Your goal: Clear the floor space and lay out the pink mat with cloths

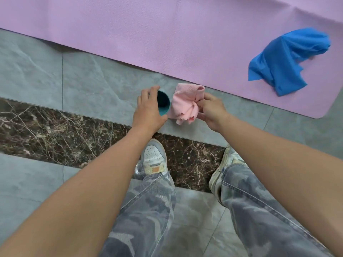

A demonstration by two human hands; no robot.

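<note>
The pink mat (167, 34) lies flat on the grey tiled floor (55, 76). It fills the top of the view, and its near edge runs down toward a rounded corner at the right.

Short of the mat's near edge, on the left, a dark veined marble strip (55, 130) crosses the floor roughly parallel to that edge.

The left hand (148, 108) reaches out just short of the mat's near edge, its fingers (152, 90) curled round a teal cup (164, 104). The cup is tipped so that its open mouth faces the camera and the cloth beside it.

Touching the cup's right side is a bunched pink cloth (185, 102), whose top fold sits right at the mat's near edge in the view. The right hand (211, 112) holds this cloth from the right, with its fingers (206, 101) pinching the gathered fabric at the middle. Whether the cloth rests on the floor or hangs above it cannot be told.

Below the hands and farther from the mat, two worn pale sneakers (153, 156) stand on the marble strip under camouflage-patterned trousers (144, 210).

On the mat, near its right end and close to the near edge, lies a crumpled blue cloth (285, 62), well apart from both hands.
</note>
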